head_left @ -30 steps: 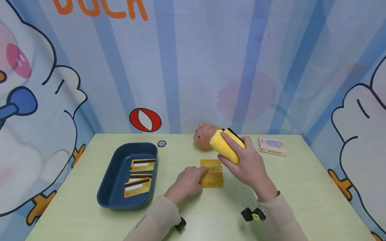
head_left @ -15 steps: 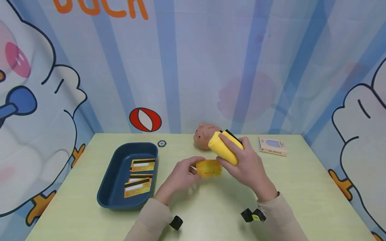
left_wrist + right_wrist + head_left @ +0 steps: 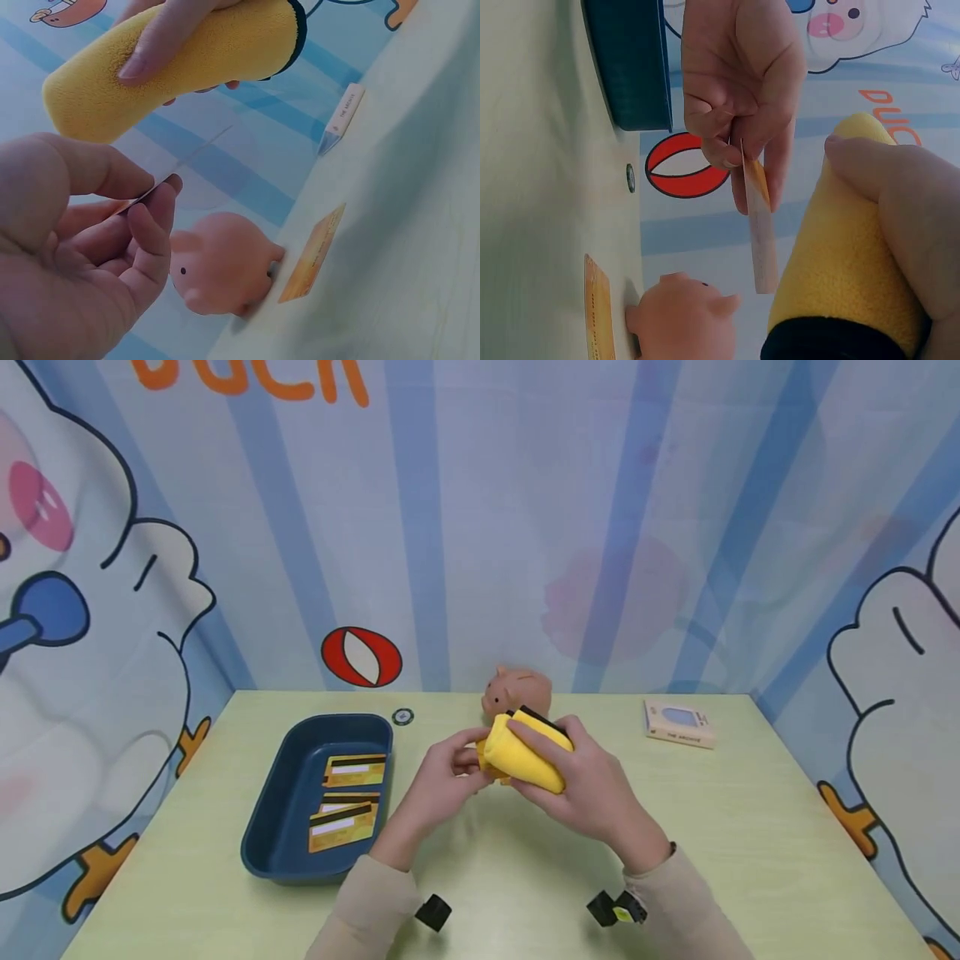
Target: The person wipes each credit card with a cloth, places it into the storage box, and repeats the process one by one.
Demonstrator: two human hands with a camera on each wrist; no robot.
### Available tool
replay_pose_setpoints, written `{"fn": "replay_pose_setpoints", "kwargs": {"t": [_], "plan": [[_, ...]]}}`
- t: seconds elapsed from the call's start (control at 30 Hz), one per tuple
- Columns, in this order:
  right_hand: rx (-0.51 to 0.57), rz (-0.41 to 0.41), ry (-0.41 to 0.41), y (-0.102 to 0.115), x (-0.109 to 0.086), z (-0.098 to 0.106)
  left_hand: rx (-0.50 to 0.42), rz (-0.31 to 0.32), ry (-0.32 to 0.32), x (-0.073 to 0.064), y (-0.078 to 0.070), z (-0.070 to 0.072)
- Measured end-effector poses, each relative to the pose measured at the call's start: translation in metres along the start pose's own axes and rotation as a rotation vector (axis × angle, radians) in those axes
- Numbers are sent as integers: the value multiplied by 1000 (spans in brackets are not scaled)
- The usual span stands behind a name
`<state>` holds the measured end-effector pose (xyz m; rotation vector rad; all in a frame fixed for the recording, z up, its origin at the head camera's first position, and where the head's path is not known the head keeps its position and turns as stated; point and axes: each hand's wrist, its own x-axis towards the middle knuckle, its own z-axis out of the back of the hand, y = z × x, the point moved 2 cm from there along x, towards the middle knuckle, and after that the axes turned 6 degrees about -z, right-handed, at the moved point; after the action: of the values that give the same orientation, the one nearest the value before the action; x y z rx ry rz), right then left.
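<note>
My left hand pinches a gold bank card between thumb and fingers, held up above the table and seen nearly edge-on in both wrist views. In my right hand is a rolled yellow cloth with a dark edge, the fingers wrapped over it. The cloth overlaps the held card in the head view; the left wrist view has the cloth just above it. A second gold card lies flat on the table below the hands, mostly hidden in the head view.
A pink piggy bank stands behind the hands. To the left is a dark blue tray with several gold cards, stripe side up. A round chip and a pale book-like box lie near the back edge.
My left hand has picked a card up off the table and raised it toward the cloth. The right hand has moved left and slightly down with the cloth, up to the card.
</note>
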<state>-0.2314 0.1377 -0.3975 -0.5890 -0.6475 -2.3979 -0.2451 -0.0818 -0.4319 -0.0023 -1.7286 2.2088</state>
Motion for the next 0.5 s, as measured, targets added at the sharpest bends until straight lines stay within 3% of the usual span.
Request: {"fn": "replay_pose_setpoints", "kwargs": {"t": [0.5], "plan": [[-16, 6, 6, 1, 0, 1, -23, -10, 36, -2, -3, -3]]}}
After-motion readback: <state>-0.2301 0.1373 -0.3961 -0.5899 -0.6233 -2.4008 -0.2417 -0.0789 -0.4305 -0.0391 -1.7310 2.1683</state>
